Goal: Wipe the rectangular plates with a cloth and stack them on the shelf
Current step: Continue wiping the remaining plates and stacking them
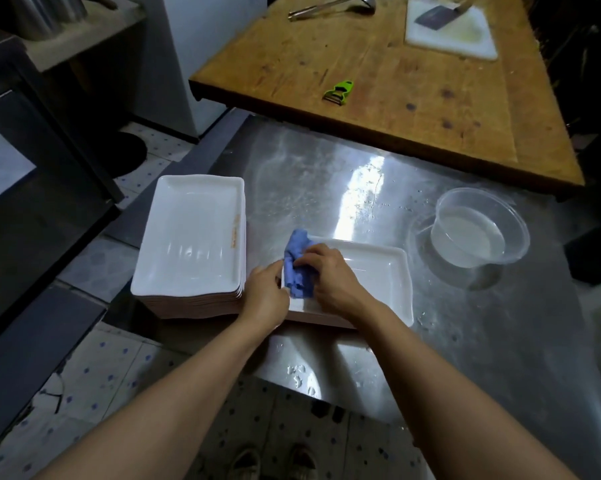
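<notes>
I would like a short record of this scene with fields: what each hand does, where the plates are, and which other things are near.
left hand: left hand holds the left edge of the single plate
right hand: right hand grips the blue cloth on that plate
plate in work: single plate, flat on the steel table
waiting plates: stack of plates, left of the single plate
other things: clear bowl with water at the right; green peeler, ladle and white cutting board on the wooden table
</notes>
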